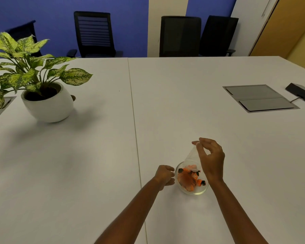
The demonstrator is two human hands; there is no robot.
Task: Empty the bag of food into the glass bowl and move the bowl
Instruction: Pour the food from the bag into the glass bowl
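A small glass bowl (200, 191) stands on the white table (95, 164) near the front, right of the table seam. Orange food pieces with black ends (187, 179) lie in it. A clear plastic bag (192, 154) hangs upside down over the bowl, its mouth among the food. My right hand (211, 159) pinches the bag's upper end above the bowl. My left hand (165, 175) is curled against the bowl's left rim; whether it grips the rim is unclear.
A potted plant in a white pot (48, 103) stands at the left. A grey cable hatch (259, 98) is set into the table at the right, with a black device (301, 93) beyond it. Black chairs (93, 34) line the far edge.
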